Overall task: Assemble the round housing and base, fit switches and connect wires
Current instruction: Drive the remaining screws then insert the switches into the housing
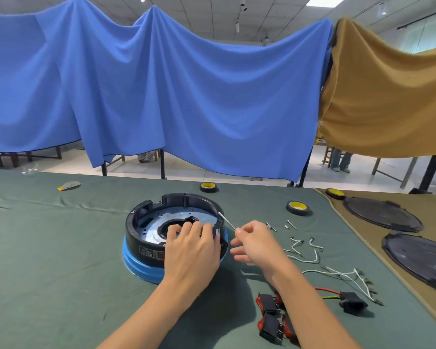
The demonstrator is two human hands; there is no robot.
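A person's left hand [191, 248] grips the near-right wall of the round housing [184, 197], fingers curled over the rim with their tips on the silvery perforated metal plate [152, 229] inside. The housing is a black, open-topped plastic ring with notches in its far-left rim and a printed label [150, 253] on its near wall. It sits on a bright blue base [136, 264], left of centre on the green table cloth [48, 273]. The right hand [256, 244], just right of the housing, pinches a slim yellow-handled screwdriver [227, 220] between thumb and forefinger, its other fingers loosely spread. The tool's metal tip reaches the housing's right rim. Loose screws [291, 224] and white wires [302, 250] lie to the right. Red-and-black switches [269, 313] sit near the right forearm, beside a black connector [351, 301]. A yellow-cored tape roll [298, 207] rests farther back.
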